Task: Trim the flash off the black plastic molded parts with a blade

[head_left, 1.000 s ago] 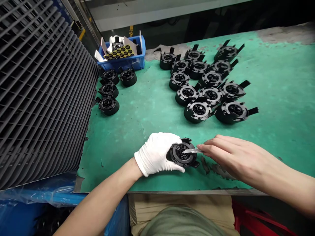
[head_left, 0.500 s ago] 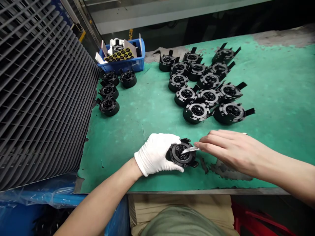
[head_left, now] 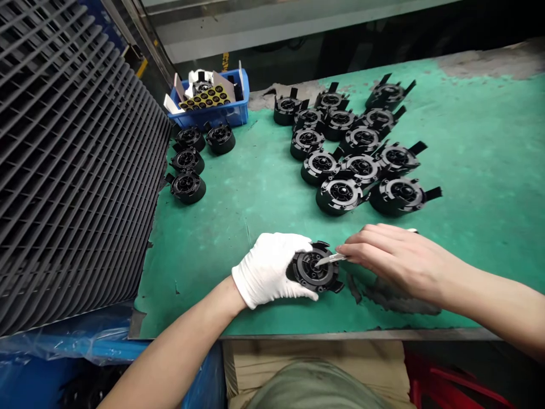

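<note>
Single camera, worn on my head. View faces forward and down over the green bench, with my left hand and right hand near, below mid-frame. My green clothing, seen from above, is cut by the bottom edge. Grey racks fill the upper left; a pale rail crosses the far top.

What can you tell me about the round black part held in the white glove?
The round black part looks like plastic, with concentric rings around a detailed center and tabs jutting from its rim. Its ringed face points up, above the green table near the front edge. The gloved left hand wraps its left side in a grip; a thin, pale knife-like tool in the bare right hand points at its center.
</note>
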`<state>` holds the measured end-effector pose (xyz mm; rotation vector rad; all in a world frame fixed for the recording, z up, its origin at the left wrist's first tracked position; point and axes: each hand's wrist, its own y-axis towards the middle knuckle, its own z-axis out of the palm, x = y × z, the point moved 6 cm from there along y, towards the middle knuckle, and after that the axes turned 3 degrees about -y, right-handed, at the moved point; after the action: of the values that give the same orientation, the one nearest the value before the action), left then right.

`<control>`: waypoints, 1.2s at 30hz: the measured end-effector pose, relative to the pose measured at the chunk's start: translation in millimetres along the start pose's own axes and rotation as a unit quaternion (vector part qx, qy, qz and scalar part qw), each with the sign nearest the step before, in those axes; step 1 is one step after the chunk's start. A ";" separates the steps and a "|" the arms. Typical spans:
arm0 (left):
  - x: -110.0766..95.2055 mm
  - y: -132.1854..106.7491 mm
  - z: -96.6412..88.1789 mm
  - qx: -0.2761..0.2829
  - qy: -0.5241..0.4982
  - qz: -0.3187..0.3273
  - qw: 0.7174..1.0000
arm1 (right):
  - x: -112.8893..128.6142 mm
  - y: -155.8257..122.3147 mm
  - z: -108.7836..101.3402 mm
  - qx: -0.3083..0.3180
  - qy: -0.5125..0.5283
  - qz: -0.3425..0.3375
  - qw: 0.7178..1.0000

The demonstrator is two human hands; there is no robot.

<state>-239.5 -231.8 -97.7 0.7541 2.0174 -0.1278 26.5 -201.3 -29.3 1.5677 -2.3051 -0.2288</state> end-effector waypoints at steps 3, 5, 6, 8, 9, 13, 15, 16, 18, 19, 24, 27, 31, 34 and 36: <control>-3.5 1.8 -1.0 0.011 0.002 -0.005 1.000 | -1.3 6.3 -4.1 0.010 -0.011 -0.025 1.000; -5.7 2.6 -2.0 0.014 0.006 -0.006 1.000 | -2.0 12.6 -7.7 0.019 -0.020 -0.047 0.999; -6.5 3.0 -2.3 0.017 0.008 -0.006 1.000 | -2.0 15.9 -9.8 0.022 -0.026 -0.059 0.998; -7.0 3.4 -2.4 0.023 0.015 -0.012 1.000 | -1.8 22.0 -14.2 0.027 -0.043 -0.086 0.995; -6.9 3.6 -2.4 0.026 0.018 -0.016 0.999 | -2.0 24.0 -16.2 0.031 -0.051 -0.099 0.993; -7.8 4.3 -3.4 0.027 0.012 -0.024 0.999 | -9.5 22.4 -18.3 0.082 -0.043 -0.115 0.989; -9.0 4.7 -3.9 0.029 0.000 -0.027 0.999 | -14.9 17.9 -18.5 0.090 -0.018 -0.099 0.991; -9.6 4.9 -3.8 0.033 -0.003 -0.027 0.999 | -17.1 16.3 -19.4 0.077 -0.009 -0.086 0.993; -10.3 5.2 -3.7 0.037 0.001 -0.028 0.999 | -18.7 15.0 -19.3 0.052 -0.003 -0.067 0.996; -10.3 5.2 -3.7 0.037 0.005 -0.028 0.999 | -17.7 15.9 -18.4 0.044 -0.007 -0.064 0.997; -8.2 3.9 -3.2 0.029 0.006 -0.022 0.999 | -6.0 29.5 -16.7 0.022 -0.039 -0.102 0.994; -7.7 3.5 -2.7 0.030 0.006 -0.022 0.999 | -5.6 34.2 -18.1 0.025 -0.044 -0.111 0.992; -8.9 4.5 -3.3 0.027 0.008 -0.028 0.999 | -8.2 34.2 -18.7 0.043 -0.036 -0.110 0.992; -9.7 5.2 -3.8 0.031 0.000 -0.035 0.999 | -6.3 37.1 -22.2 0.039 -0.038 -0.119 0.991; -10.0 5.4 -3.6 0.038 -0.005 -0.038 0.999 | -3.6 41.3 -25.4 0.036 -0.042 -0.129 0.990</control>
<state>-235.6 -230.7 -86.5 0.7230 2.0417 -0.2539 1.2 -180.8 6.8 1.9283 -2.1889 -0.2815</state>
